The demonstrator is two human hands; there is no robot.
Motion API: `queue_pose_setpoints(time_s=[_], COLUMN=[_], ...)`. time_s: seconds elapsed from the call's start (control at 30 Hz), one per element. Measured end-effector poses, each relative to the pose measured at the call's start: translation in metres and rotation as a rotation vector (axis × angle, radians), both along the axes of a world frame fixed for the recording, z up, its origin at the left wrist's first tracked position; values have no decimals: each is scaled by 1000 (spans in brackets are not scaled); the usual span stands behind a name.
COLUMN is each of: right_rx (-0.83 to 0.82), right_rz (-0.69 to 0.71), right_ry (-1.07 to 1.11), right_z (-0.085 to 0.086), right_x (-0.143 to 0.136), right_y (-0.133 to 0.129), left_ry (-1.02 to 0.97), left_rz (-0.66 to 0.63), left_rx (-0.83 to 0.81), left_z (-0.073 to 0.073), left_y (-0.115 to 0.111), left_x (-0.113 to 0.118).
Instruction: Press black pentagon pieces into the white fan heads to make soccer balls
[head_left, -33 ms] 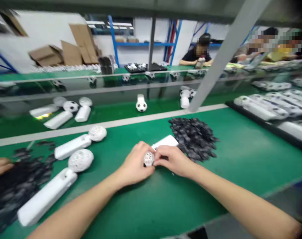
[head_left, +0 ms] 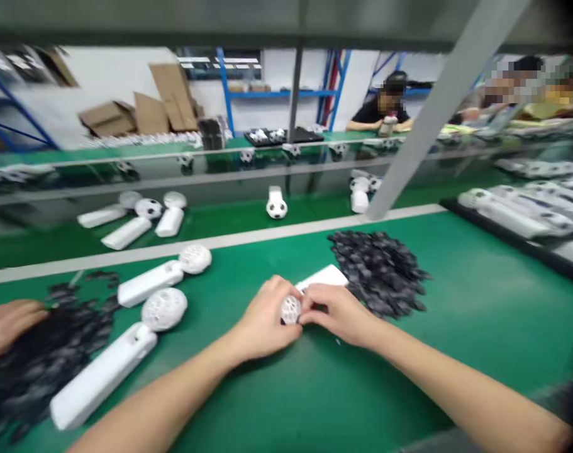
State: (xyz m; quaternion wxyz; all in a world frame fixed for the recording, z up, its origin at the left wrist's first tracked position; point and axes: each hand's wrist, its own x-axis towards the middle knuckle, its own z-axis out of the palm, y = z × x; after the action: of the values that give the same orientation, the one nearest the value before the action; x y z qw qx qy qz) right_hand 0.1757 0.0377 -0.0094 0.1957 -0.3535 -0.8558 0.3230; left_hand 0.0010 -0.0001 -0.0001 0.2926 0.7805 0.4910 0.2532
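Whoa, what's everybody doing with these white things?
The left hand holds a round white head full of holes, and the right hand has its fingertips at the edge. A white handle lies just behind. A pile of black pieces sits to the right. At far left, another person's hand is at a second black pile.

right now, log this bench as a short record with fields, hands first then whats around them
left hand: fingers around a white openwork ball
right hand: fingertips pinched at the ball's side; anything between them is too small to tell
behind the hands: white handle; its join to the ball is hidden
right pile: black pieces, beyond the right hand
left side: two white fans with openwork heads
left edge: another person's hand at a second black pile
far right: black tray holding white fans
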Motion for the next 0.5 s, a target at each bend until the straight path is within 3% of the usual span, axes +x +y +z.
queue_pose_setpoints(time_s=[0.27, 0.4, 0.5], right_rx=[9, 195, 331], right_rz=[-17, -126, -288], right_ry=[9, 70, 25], right_z=[0, 0, -18], right_x=[1, 32, 69], right_y=[5, 12, 21], left_ry=[32, 102, 159], left_rz=[82, 178, 329], left_rx=[88, 170, 201], left_z=[-9, 12, 36], left_y=[9, 61, 119], left_x=[2, -11, -40])
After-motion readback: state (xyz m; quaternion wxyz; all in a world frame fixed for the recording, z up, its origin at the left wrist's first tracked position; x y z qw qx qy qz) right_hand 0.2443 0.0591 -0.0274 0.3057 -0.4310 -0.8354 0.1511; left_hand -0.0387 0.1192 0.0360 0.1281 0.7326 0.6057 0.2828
